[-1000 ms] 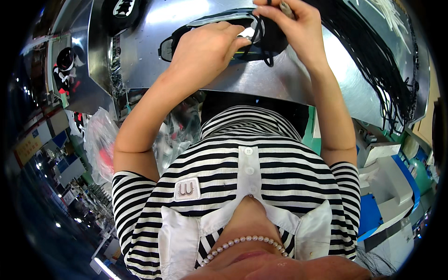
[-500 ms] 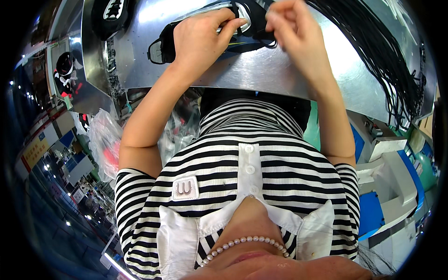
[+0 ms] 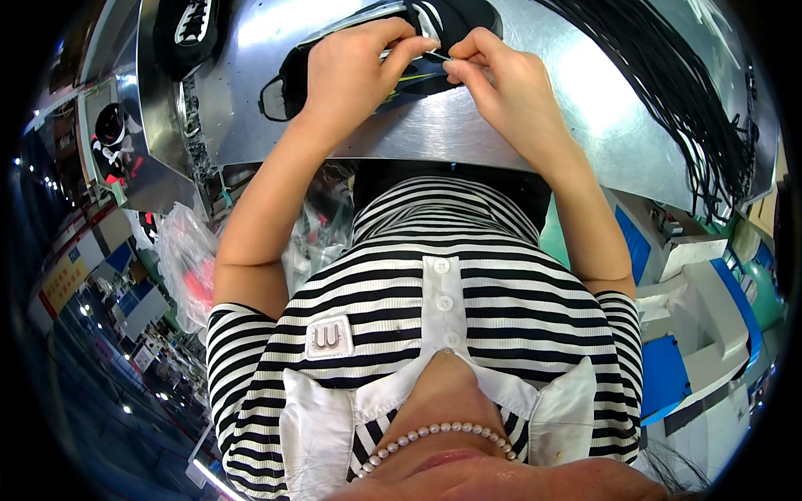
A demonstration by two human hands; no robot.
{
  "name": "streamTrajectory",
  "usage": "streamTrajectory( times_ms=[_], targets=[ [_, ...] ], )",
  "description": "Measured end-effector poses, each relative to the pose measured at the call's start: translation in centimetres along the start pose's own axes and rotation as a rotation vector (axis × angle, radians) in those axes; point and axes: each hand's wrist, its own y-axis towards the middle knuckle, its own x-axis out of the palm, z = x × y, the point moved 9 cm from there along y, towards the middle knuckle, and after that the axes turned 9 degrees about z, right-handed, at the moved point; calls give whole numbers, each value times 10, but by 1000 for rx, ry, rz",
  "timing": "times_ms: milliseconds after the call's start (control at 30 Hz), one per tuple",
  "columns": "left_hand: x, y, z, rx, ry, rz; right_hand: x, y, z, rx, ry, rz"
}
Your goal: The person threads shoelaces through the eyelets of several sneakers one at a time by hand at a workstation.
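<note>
Hands, two, at one black shoe; second shoe farther left.

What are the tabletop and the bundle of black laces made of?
The tabletop looks like shiny bare metal, perhaps stainless steel: it throws back bright glare. The black laces seem dull textile cord, bending limply in thin strands; exact fibre unclear.
</note>
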Motion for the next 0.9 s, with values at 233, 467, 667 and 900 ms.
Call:
streamTrajectory(
  times_ms=[233, 467, 667, 900],
  targets=[
    [10, -9, 13, 48, -447, -124, 4, -1, 4, 55, -100, 14],
    [-16, -29, 25, 282, 15, 18, -6, -20, -18, 69, -185, -154],
    [-42, -58, 49, 727, 89, 197, -65, 7, 51, 510, 417, 102],
    [-43, -40, 3, 250, -59, 12, -29, 24, 15, 451, 601, 83]
  ],
)
